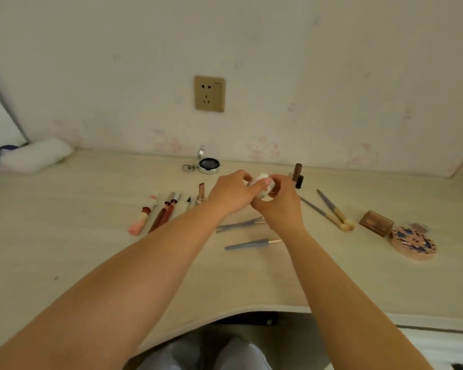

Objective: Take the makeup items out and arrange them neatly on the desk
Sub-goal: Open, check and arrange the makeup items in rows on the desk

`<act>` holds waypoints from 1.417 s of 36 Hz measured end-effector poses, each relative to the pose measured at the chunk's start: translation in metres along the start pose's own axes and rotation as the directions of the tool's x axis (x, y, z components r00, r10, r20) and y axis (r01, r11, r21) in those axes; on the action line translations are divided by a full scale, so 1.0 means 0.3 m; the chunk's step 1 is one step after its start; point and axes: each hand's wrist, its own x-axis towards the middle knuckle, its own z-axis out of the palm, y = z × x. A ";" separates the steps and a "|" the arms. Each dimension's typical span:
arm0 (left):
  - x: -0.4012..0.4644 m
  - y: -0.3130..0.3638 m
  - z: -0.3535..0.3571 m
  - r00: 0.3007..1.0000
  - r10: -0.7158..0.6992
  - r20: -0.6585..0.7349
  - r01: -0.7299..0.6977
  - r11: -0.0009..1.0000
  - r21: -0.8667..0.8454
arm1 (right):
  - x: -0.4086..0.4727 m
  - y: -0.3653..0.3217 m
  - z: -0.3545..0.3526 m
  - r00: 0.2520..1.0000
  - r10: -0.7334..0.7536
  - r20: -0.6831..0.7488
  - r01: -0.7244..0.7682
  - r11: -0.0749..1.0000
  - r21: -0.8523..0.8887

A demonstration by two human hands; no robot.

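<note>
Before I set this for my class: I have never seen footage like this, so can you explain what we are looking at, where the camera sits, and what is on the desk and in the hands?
It is one picture, from a camera worn on a person's head, looking down at their own bare arms. Both the left hand and the right hand grip a small white item. On the desk lie a row of lip pencils, grey-handled brushes, a brown palette, a round pink compact and an open mirror compact.
</note>
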 end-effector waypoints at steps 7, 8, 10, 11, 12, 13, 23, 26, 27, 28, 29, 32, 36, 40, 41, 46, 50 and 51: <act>-0.017 -0.065 -0.194 1.000 0.015 0.022 -0.012 0.994 -0.109 | 0.031 -0.097 0.077 0.985 -0.045 0.166 0.029 0.995 0.095; -0.017 -0.067 -0.207 1.000 0.024 0.003 -0.024 0.996 -0.081 | 0.031 -0.105 0.082 0.981 -0.051 0.189 0.032 0.994 0.102; -0.019 -0.074 -0.222 0.999 0.028 -0.021 -0.028 0.999 -0.023 | 0.033 -0.111 0.088 0.971 -0.055 0.233 0.024 0.991 0.133; -0.017 -0.079 -0.225 0.999 0.026 -0.022 -0.026 1.000 -0.009 | 0.036 -0.109 0.089 0.966 -0.052 0.255 0.014 0.989 0.149; -0.015 -0.084 -0.226 1.000 0.023 -0.019 -0.023 1.000 -0.005 | 0.039 -0.105 0.088 0.960 -0.047 0.275 0.004 0.988 0.157; -0.014 -0.088 -0.225 1.000 0.018 -0.014 -0.018 1.000 -0.007 | 0.042 -0.102 0.085 0.955 -0.039 0.294 -0.009 0.987 0.159; 0.005 -0.101 -0.196 0.994 -0.063 0.086 0.085 0.957 -0.278 | 0.066 -0.074 0.035 0.921 -0.013 0.389 -0.079 0.972 0.221; 0.016 -0.092 -0.198 0.994 -0.077 0.080 0.101 0.927 -0.361 | 0.073 -0.058 0.020 0.919 -0.011 0.393 -0.104 0.957 0.272; 0.021 -0.089 -0.199 0.993 -0.080 0.081 0.105 0.922 -0.373 | 0.076 -0.054 0.019 0.918 -0.008 0.397 -0.112 0.954 0.280; 0.026 -0.087 -0.200 0.993 -0.084 0.087 0.111 0.919 -0.379 | 0.080 -0.049 0.018 0.915 -0.005 0.404 -0.119 0.952 0.281; 0.029 -0.085 -0.200 0.992 -0.088 0.093 0.117 0.915 -0.387 | 0.082 -0.042 0.019 0.909 0.003 0.417 -0.133 0.949 0.285; 0.042 -0.085 -0.199 0.989 -0.104 0.108 0.142 0.884 -0.445 | 0.091 -0.014 0.023 0.884 0.017 0.467 -0.220 0.897 0.383; 0.069 -0.086 -0.191 0.983 -0.139 0.124 0.180 0.877 -0.446 | 0.112 -0.006 0.020 0.865 0.035 0.501 -0.305 0.829 0.468; 0.113 -0.075 -0.189 0.988 -0.146 0.057 0.155 0.951 -0.268 | 0.142 0.004 0.029 0.914 0.066 0.399 -0.211 0.920 0.330; 0.127 -0.072 -0.190 0.987 -0.155 0.042 0.160 0.955 -0.249 | 0.148 -0.001 0.032 0.929 0.075 0.363 -0.183 0.944 0.274; 0.210 -0.047 -0.177 0.983 -0.184 -0.001 0.183 0.978 -0.101 | 0.198 -0.022 0.063 0.975 0.037 0.219 -0.051 0.997 0.058; 0.280 -0.031 -0.163 0.978 -0.204 -0.040 0.203 0.979 -0.028 | 0.257 -0.008 0.103 0.991 0.012 0.135 -0.002 0.997 -0.074; 0.295 -0.031 -0.161 0.977 -0.212 -0.033 0.212 0.977 -0.023 | 0.274 0.000 0.109 0.991 0.014 0.130 -0.001 0.995 -0.100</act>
